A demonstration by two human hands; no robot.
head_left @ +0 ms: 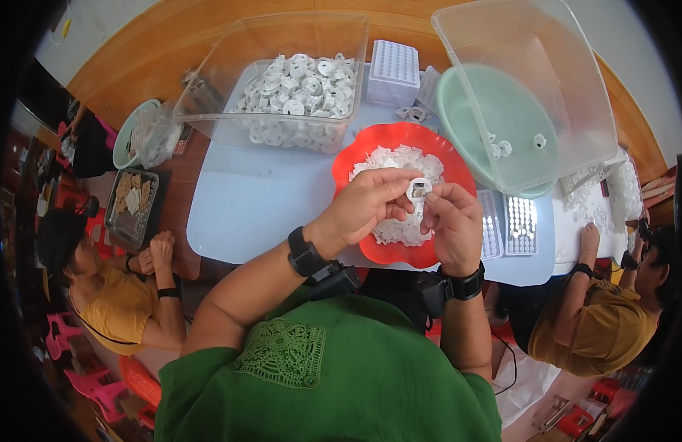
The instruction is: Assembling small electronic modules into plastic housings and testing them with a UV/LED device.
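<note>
A small white round plastic part (419, 189) with a dark slot in its middle is pinched between my two hands. My left hand (366, 205) grips it from the left with thumb and fingers. From the right, the fingertips of my right hand (456, 221) close on its edge; whether they also hold a smaller piece is too small to tell. Both hands are above a red scalloped bowl (347, 155), heaped with thin white plastic pieces (389, 156).
A clear bin (201, 99) of white round parts (304, 85) stands at the back left. Behind the bowl are stacked white trays (394, 70). At right, a clear bin (536, 66) leans over a green basin (459, 110), beside a tray of shiny discs (520, 225). Two people sit either side.
</note>
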